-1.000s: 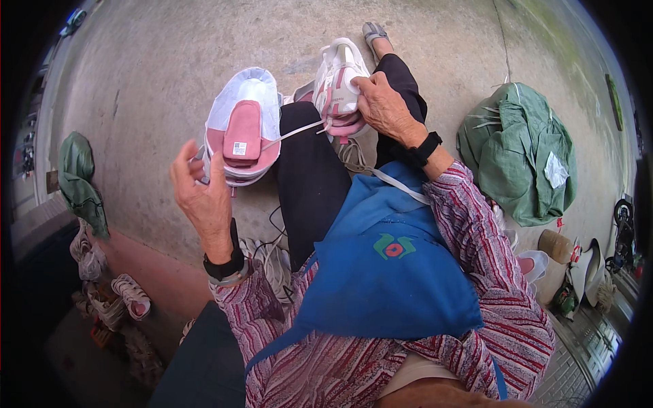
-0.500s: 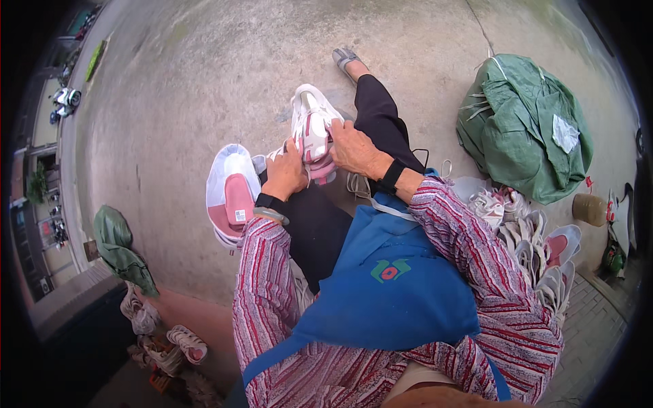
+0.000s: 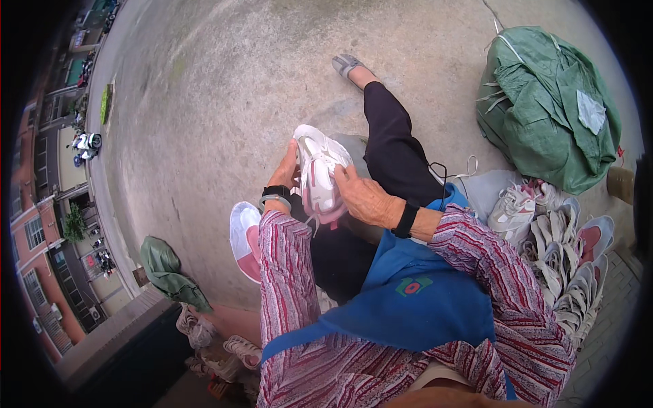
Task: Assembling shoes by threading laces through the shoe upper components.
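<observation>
A white sneaker with pink trim and pale laces (image 3: 314, 160) is held above my lap, toe pointing away from me. My left hand (image 3: 288, 167) wraps round its left side, with most of the fingers hidden behind the shoe. At the right side, the bent fingers of my right hand (image 3: 367, 196) pinch the shoe near its laces; whether they grip a lace or the upper I cannot tell. Left of my lap lies a white and pink shoe-shaped piece (image 3: 245, 238), partly covered by my sleeve.
A big green sack (image 3: 547, 112) stands on the concrete at the far right. Below it, several pale sneakers (image 3: 558, 262) are piled close together. More shoes (image 3: 218, 347) lie at the lower left, beside a smaller green sack (image 3: 171, 272). My outstretched leg (image 3: 388, 129) reaches forward.
The view has shifted. The sneaker sits closer to me with its laces turned up more. My left hand has slid further along its left side, and my right hand has moved to the laces.
</observation>
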A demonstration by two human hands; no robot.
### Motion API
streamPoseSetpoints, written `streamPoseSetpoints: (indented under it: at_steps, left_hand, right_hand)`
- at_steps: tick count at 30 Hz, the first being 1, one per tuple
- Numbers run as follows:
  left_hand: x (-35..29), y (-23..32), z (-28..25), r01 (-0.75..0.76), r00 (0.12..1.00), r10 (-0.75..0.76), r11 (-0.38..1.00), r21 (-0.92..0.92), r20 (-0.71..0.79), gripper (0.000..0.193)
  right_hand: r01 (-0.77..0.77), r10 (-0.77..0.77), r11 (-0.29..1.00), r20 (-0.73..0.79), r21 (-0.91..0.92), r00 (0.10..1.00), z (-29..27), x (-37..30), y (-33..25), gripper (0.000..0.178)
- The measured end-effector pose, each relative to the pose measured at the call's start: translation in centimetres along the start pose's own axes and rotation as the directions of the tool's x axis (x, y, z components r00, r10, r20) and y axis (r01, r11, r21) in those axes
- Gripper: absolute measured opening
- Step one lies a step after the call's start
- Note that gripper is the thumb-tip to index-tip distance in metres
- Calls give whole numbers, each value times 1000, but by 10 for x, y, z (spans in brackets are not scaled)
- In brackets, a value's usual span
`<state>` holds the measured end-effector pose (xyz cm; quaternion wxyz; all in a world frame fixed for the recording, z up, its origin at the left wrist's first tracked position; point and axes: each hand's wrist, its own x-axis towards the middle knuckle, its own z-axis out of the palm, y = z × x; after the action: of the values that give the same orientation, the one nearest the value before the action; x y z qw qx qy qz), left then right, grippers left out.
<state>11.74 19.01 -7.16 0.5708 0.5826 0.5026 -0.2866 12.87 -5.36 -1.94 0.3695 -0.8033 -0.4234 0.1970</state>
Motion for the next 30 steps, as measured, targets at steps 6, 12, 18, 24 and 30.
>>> streamPoseSetpoints:
  at_steps: [6, 12, 18, 24, 30]
  left_hand:
    - [-1, -8, -12, -119, 993, 119, 978, -174, -11, 78]
    - [-72, -55, -4, -388, 818, 573, 603, -697, 40, 64]
    - [-78, -32, 27, -496, 803, 588, 571, -655, -96, 54]
    - [-75, -26, 54, -468, 793, 610, 614, -636, 4, 60]
    - [-56, -15, 56, -705, 707, 670, 695, -143, -227, 85]
  right_hand:
    - [-109, 100, 991, 126, 72, 987, -7, 7, -4, 59]
    - [-88, 81, 965, 39, 246, 996, -28, -3, -2, 54]
    - [-98, 98, 995, 76, -11, 992, -33, 15, 5, 44]
    - [-67, 86, 963, 63, -261, 994, -26, -8, 13, 33]
    - [-24, 24, 931, -3, -364, 1000, -21, 8, 22, 17]
